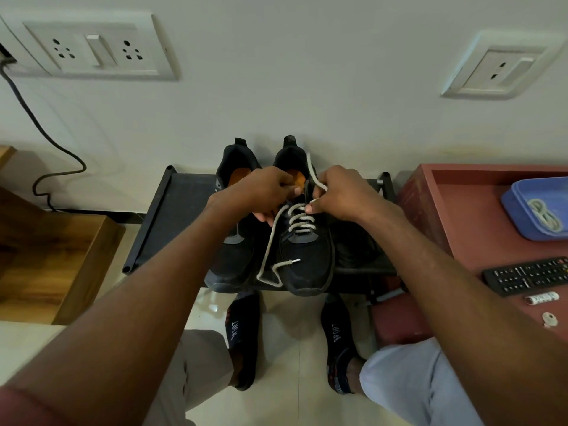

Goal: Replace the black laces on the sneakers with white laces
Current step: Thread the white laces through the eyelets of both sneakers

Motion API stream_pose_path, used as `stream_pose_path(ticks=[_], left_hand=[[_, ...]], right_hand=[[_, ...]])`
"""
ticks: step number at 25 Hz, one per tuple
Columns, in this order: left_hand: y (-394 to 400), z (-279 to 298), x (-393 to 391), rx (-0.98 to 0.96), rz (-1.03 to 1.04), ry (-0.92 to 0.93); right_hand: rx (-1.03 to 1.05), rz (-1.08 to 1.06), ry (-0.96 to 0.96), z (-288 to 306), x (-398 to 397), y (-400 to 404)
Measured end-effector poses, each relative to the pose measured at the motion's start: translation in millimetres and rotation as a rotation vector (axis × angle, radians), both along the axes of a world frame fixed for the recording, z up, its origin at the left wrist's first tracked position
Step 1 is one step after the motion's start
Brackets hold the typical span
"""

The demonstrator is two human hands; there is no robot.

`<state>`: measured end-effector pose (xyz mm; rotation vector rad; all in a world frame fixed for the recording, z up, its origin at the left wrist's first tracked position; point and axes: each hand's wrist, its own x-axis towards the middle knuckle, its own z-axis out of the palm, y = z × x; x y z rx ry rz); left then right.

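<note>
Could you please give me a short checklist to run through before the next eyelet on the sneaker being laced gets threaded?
1. Right sneaker steady on the rack: ok, it sits flat beside the left sneaker.
2. White lace crossed through the lower eyelets: ok, several rows show.
3. Right hand grip on the lace: ok, it pinches the strand near the top eyelets.
4. Left hand holding the sneaker's collar open: cannot tell, its fingers are curled out of sight.
5. Free lace end clear of snags: ok, it lies loose over the toe.
6. Spare lace ready in the blue tray: ok.
</note>
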<state>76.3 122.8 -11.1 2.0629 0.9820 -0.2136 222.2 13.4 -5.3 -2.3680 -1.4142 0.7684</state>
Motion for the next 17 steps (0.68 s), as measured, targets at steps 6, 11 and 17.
stream_pose_path(ticks=[6, 11, 17], left_hand=[[6, -1, -11, -0.171, 0.015, -0.079], [4, -2, -11, -0.182, 0.013, -0.114], [-1, 2, -12, -0.162, 0.059, -0.167]], right_hand=[[0.007, -0.100, 0.102, -3, 7, 3], [-0.033, -0.306, 0.462, -1, 9, 3], [-0.024, -0.268, 0.419, -4, 11, 1]])
